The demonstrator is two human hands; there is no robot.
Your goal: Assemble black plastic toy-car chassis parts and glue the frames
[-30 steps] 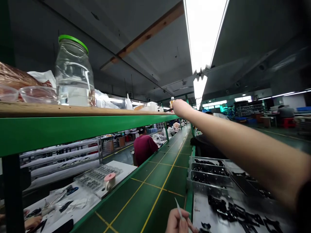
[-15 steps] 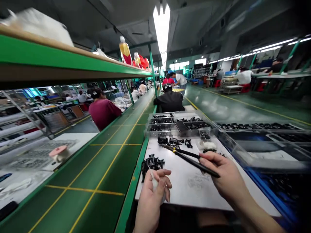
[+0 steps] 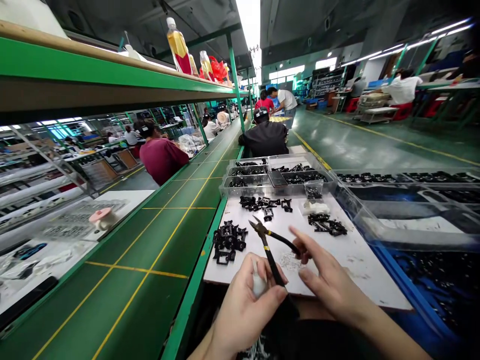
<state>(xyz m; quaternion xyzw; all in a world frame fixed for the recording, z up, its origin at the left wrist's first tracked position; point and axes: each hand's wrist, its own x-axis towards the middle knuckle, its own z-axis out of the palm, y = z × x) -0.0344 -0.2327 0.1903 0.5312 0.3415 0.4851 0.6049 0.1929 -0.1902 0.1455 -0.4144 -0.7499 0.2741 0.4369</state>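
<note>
"Left hand (image 3: 245,305) first: how does it stand?"

"Curled closed, with a rounded white item (image 3: 259,284) in the fingers and one black handle of the pliers (image 3: 266,245) lying between thumb and fingers."

"And the right hand (image 3: 324,275)?"

"Loosely open, index finger reaching forward, the others bent beside the end of the second handle. I can't tell whether they touch it."

"Any writing on things?"

"The bottle (image 3: 178,46) on the green-edged shelf (image 3: 112,72) shows yellow and red, but any lettering is too small to read. The pale patch on the cap of the person in black (image 3: 264,137) is just as unreadable."

"Where exactly are the pliers?"

"Above the near part of the white table (image 3: 360,255), jaws parted and pointing away from the person, handles spread towards both hands. A pile of black parts (image 3: 229,239) lies left of the jaws; beyond, at the table's far end, sits a clear compartment tray (image 3: 258,192) of black pieces."
</note>
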